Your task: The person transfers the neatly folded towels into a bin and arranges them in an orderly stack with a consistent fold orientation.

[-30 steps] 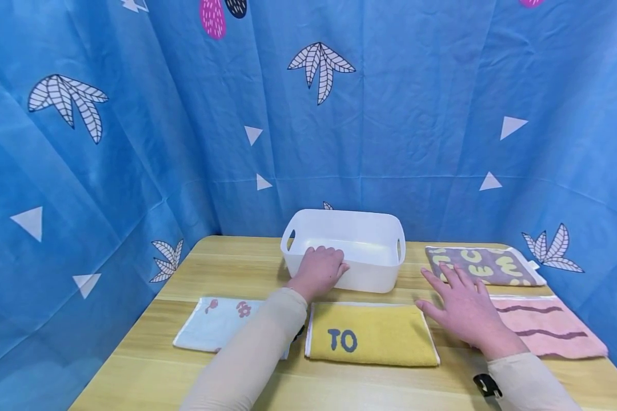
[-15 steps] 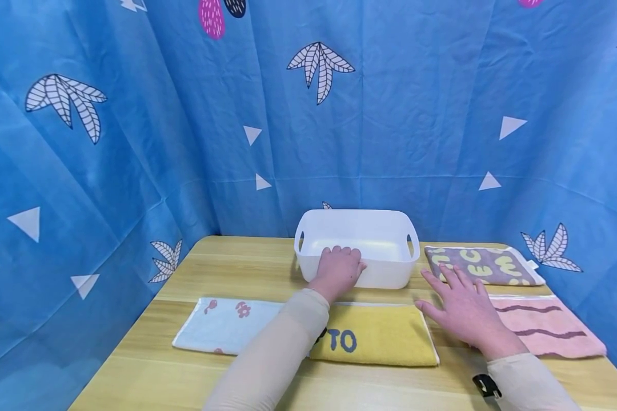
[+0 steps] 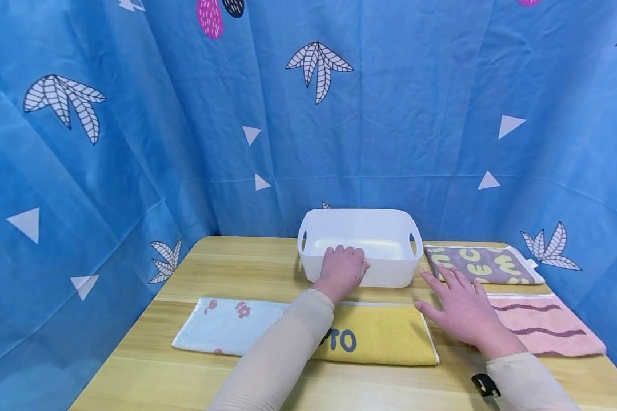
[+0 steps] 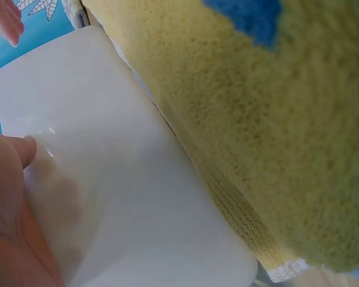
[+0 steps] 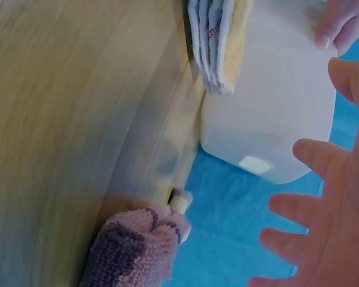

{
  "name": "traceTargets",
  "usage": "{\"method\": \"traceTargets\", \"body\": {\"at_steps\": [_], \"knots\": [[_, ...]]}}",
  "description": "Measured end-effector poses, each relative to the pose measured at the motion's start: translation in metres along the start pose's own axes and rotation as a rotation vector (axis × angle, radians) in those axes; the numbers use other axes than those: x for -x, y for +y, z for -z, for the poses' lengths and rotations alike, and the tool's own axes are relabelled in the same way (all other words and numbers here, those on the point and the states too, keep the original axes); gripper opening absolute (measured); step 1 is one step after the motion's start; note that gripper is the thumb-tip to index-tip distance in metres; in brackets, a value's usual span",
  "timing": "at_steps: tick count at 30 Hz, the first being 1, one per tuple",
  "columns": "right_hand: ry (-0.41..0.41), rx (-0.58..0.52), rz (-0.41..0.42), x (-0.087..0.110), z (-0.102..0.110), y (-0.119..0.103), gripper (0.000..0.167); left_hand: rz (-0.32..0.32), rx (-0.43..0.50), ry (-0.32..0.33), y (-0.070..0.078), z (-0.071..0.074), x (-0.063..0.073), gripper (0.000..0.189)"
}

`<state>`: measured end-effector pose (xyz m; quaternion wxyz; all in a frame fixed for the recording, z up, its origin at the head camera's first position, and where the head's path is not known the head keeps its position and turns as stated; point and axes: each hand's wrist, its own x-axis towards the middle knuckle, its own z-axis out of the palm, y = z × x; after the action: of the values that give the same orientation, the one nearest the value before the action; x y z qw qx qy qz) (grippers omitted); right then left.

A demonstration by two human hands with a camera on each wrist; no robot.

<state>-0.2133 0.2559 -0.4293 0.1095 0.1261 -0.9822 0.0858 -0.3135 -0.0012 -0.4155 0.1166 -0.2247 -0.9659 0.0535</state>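
Surface [image 3: 236, 265] bears four folded towels [image 3: 391, 334], none visible in basket [image 3: 385, 273]; left hand [image 3: 342, 269] grips it, right hand [image 3: 463, 308] spreads fingers wide.

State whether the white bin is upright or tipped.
Upright: in the head view, the white bin has its open top facing up.

Three views set about the left hand [image 3: 342, 268]'s grip on the white basket [image 3: 391, 274].
The head view, farthest off, looks forward and down from above and behind the grip; the left wrist view, right beside it, faces the basket's near wall; the right wrist view looks on from the grip's right. Both wrist views share basket and yellow towel [image 3: 391, 337].
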Motion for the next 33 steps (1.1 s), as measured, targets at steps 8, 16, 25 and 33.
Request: {"method": "traceTargets", "body": {"at_steps": [8, 16, 25, 33], "knots": [[-0.006, 0.001, -0.007, 0.001, 0.001, 0.001, 0.077, -0.022, 0.049, -0.016, 0.001, 0.007, 0.005, 0.039], [-0.019, -0.030, -0.006, 0.002, 0.002, -0.002, 0.079, -0.086, 0.216, 0.132, -0.017, 0.018, 0.028, 0.045], [-0.053, -0.103, -0.005, 0.002, -0.001, -0.007, 0.073, -0.003, 0.322, 0.137, -0.050, 0.029, 0.074, 0.044], [-0.114, -0.159, 0.006, 0.000, -0.010, -0.010, 0.058, 0.126, 0.395, -0.027, -0.069, 0.017, 0.108, 0.049]]}}
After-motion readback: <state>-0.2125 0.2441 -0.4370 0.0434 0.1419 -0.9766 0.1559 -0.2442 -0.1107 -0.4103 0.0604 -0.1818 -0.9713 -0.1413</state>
